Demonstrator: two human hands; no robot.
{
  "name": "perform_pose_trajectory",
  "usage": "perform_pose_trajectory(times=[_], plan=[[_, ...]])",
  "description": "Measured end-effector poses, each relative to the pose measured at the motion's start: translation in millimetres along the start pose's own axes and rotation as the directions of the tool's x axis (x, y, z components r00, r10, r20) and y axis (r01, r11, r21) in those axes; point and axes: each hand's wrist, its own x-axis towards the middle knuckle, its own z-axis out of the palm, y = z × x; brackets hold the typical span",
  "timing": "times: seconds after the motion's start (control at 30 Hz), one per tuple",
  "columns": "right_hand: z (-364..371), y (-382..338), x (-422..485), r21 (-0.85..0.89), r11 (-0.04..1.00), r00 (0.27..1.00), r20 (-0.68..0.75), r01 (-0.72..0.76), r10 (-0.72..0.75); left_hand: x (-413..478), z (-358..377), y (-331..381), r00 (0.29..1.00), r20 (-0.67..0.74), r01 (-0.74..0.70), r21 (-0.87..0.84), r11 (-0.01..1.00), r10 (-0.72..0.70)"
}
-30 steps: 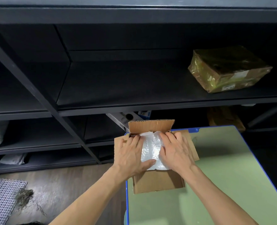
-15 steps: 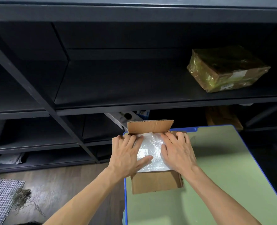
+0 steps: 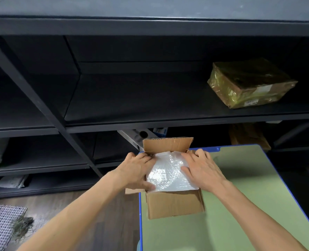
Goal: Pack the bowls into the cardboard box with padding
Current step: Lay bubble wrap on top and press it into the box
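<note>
A small cardboard box stands open at the far left corner of the green table, its far flap upright. White bubble wrap fills the top of the box. My left hand lies flat on the wrap's left edge and the box's left flap, thumb on the wrap's near corner. My right hand presses flat on the wrap's right side, fingers spread. No bowl shows; whatever lies under the wrap is hidden.
A black shelf unit rises just behind the table. A plastic-wrapped brown parcel sits on its right side. A white binder leans on the lower shelf behind the box. A wooden floor and grey mat lie to the left.
Both hands have slid apart toward the sides of the box, so more bubble wrap shows between them. The box has not moved.
</note>
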Motion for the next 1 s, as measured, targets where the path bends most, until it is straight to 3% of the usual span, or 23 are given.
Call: perform_pose_trajectory(times=[0.2, 0.33, 0.5, 0.63, 0.8, 1.0], plan=[[-7, -1, -12, 0.020, 0.998, 0.998, 0.009, 0.059, -0.059, -1, 5, 10, 0.999, -0.042, 0.017, 0.030, 0.999, -0.016], [-24, 15, -10, 0.212, 0.975, 0.966, 0.232, 0.064, -0.114, 2, -3, 5, 0.999, 0.037, 0.008, 0.007, 1.000, -0.008], [-37, 24, 0, 0.123, 0.984, 0.928, 0.334, 0.129, -0.164, 14, -13, 11, 0.985, 0.168, 0.030, 0.092, 0.995, -0.045], [-41, 21, 9, 0.015, 0.973, 0.925, 0.308, 0.230, -0.224, 15, -7, 15, 0.993, 0.096, 0.053, 0.126, 0.991, -0.065], [-37, 20, 12, 0.030, 0.977, 0.903, 0.377, 0.213, -0.208, 11, 4, 20, 0.996, -0.022, 0.094, 0.135, 0.986, -0.091], [-38, 16, 17, 0.025, 0.977, 0.892, 0.404, 0.211, -0.203, 14, 7, 21, 0.993, -0.015, 0.114, 0.101, 0.988, -0.114]])
